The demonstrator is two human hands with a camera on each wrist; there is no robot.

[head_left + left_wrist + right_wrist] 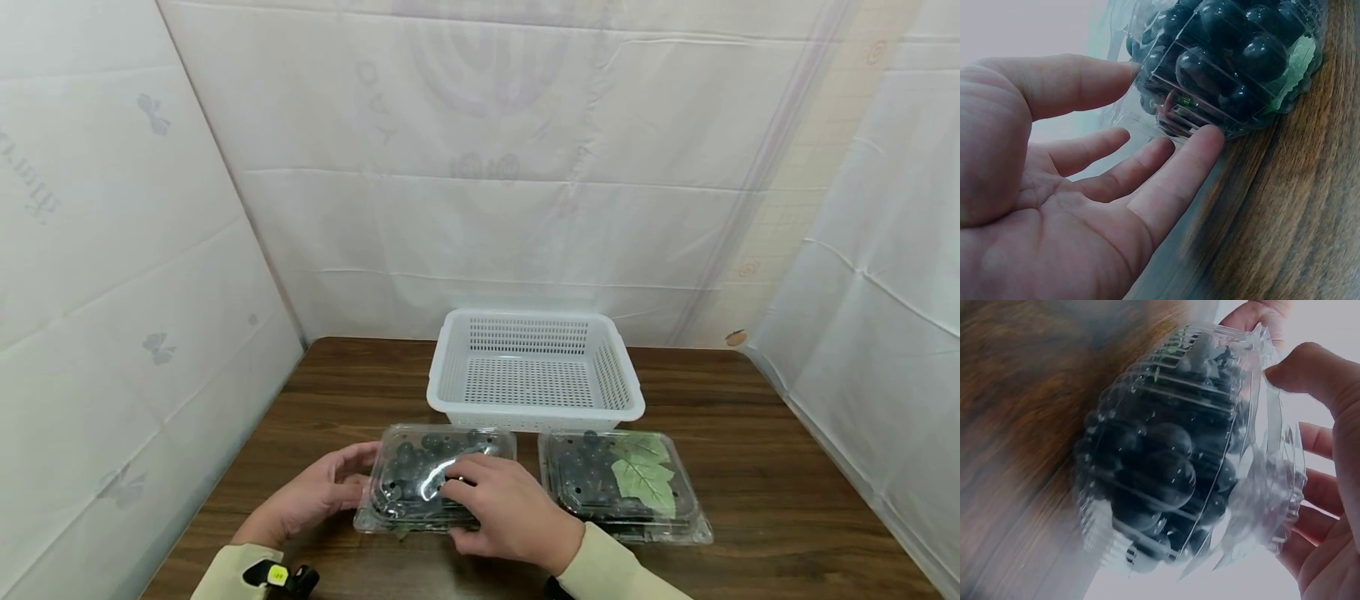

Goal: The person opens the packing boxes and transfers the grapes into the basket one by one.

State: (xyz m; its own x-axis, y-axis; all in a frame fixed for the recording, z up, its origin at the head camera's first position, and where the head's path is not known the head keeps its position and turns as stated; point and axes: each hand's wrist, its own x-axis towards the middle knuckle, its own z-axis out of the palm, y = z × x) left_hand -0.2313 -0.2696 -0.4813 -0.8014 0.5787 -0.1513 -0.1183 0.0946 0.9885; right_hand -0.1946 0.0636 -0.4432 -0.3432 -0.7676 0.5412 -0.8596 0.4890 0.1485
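A clear plastic clamshell box of dark grapes (408, 467) sits on the table in front of the white basket. My left hand (330, 483) is at its left end. In the left wrist view the thumb (1085, 84) meets the box's rim, and the other fingers extend beside its lower side. My right hand (510, 512) lies over the box's front right part, fingers on the lid and thumb at the front edge. The right wrist view shows that thumb (1310, 372) at the rim of the grape box (1166, 462); the fingertips are partly hidden behind the lid.
A second clear box of grapes (592, 475) with green leaves stands to the right. Behind both is a white perforated plastic basket (525, 379). White sheeting (487, 208) borders the brown wooden table (765, 467) at the back and sides.
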